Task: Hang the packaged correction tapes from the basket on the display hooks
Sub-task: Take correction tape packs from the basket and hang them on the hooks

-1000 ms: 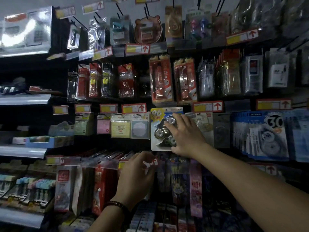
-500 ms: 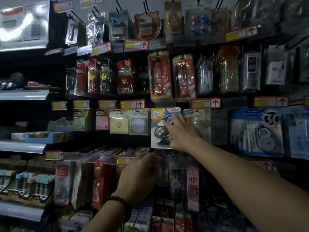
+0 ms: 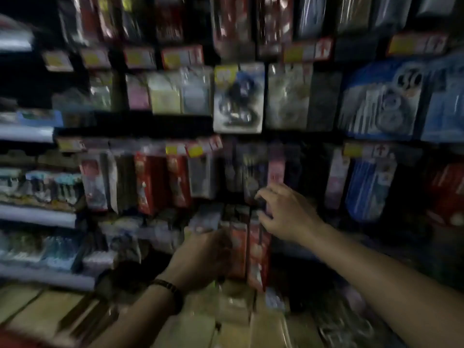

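The frame is strongly blurred. A white correction tape pack (image 3: 238, 99) with a yellow corner hangs on the display wall at upper centre, and neither hand touches it. My right hand (image 3: 286, 214) is lower down in front of hanging packs, fingers loosely bent, with nothing visible in it. My left hand (image 3: 200, 259), a dark band on its wrist, is held back-up beside narrow red packs (image 3: 238, 247); its fingers are hidden, so I cannot tell whether it holds anything. No basket is visible.
Rows of hanging packs with red-and-yellow price tags (image 3: 182, 56) fill the wall. Blue correction tape packs (image 3: 381, 101) hang at the right. Grey shelves (image 3: 37, 217) with small items jut out at the left. Brownish boxes (image 3: 37, 310) lie below.
My right hand has let go of the white correction tape pack and dropped to the lower row. My left hand has also come down. The view has tilted downward and blurred.
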Demonstrator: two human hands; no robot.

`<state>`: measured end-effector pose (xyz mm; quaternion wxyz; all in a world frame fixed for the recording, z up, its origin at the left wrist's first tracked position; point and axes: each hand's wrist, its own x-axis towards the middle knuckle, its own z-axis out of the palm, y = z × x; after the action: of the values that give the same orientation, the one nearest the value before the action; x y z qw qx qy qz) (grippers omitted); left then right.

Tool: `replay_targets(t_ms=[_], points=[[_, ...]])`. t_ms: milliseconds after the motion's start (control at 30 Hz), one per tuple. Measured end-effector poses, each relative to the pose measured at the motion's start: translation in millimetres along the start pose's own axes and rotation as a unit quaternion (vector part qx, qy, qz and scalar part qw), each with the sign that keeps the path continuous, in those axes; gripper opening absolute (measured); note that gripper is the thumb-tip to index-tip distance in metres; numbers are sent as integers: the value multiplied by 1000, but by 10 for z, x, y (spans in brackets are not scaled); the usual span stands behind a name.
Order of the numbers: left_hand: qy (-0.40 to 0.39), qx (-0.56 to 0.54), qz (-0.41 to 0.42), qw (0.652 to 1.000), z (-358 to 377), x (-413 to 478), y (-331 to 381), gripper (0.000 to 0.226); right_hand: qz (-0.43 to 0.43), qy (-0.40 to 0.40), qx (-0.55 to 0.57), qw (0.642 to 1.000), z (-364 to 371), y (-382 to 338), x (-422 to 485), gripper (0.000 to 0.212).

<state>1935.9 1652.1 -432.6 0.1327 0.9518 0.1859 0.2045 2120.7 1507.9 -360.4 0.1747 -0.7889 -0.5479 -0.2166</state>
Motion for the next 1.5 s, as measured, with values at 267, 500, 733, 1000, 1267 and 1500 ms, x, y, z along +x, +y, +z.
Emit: replay_targets(t_ms=[267, 500, 733, 1000, 1267, 1500], points=[[-214, 1, -32, 976, 1782, -1097, -60, 21, 93, -261, 77, 958, 1612, 211, -2002, 27], [-396, -25, -102, 912, 3050, -1734, -423, 26, 260, -434, 139, 851, 2966, 481, -3588, 18], [-506, -33, -148, 849, 3719, -1728, -612, 38, 295, -536, 171, 772, 4190, 534, -4241, 29], [-539, -66, -131, 830, 4088, -1551, -652, 44, 234, -563, 112, 785, 5301, 520, -4660, 52], [-579, -50, -134, 803, 4427, -1605, -798, 54, 276, -568, 116, 767, 5627, 530, -4746, 75], [-587, -56, -117, 799, 4476, -1592, -794, 41, 247, -549, 77, 795, 5746, 456, -4846, 65]])
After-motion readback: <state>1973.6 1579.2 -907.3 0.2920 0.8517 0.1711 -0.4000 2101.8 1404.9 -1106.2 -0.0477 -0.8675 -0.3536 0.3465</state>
